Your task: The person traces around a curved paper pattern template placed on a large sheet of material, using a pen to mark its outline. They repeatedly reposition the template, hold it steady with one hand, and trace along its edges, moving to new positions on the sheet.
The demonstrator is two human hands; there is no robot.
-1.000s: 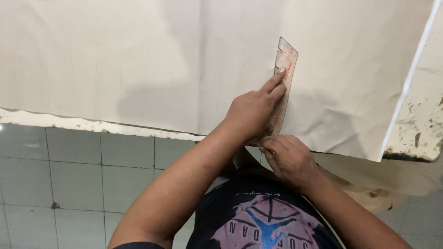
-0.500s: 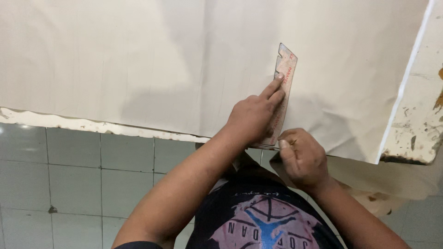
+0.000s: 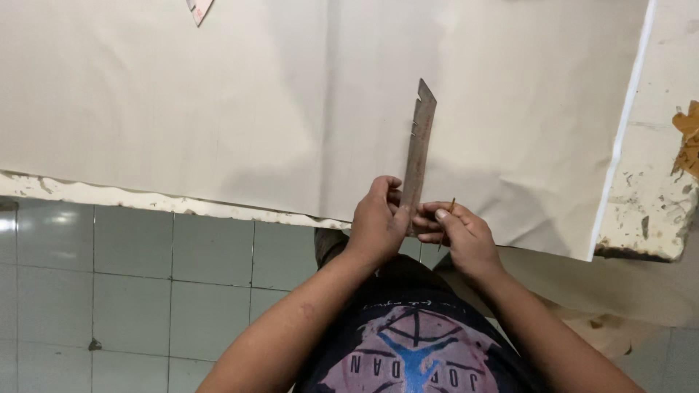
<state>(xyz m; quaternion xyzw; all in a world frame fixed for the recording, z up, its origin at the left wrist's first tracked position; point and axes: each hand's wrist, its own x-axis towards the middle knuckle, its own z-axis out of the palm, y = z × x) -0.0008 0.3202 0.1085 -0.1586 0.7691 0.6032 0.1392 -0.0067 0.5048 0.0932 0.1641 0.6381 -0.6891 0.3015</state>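
The person stands at the near edge of the tabletop, both hands meeting over one long, worn ruler. The left hand is curled closed around the ruler's near end, lifting it so that it stands tilted on edge, its notched, broken tip pointing to the far side over the paper. The right hand sits just beside it on the right, fingers folded against the ruler's near end and pinching one thin pencil, whose tip pokes up between the fingers.

One large sheet of cream paper covers nearly the whole tabletop and overhangs its near edge on the right. Faint straight lines seem to run across the sheet near the middle, though they are too pale to count. As far as I can judge, some ruling is done, and at this instant no line is being drawn: the ruler is off the sheet and the pencil is clear of it.

Also in view: one small pale corner of some flat piece at the far left edge, and the green tiled floor below.
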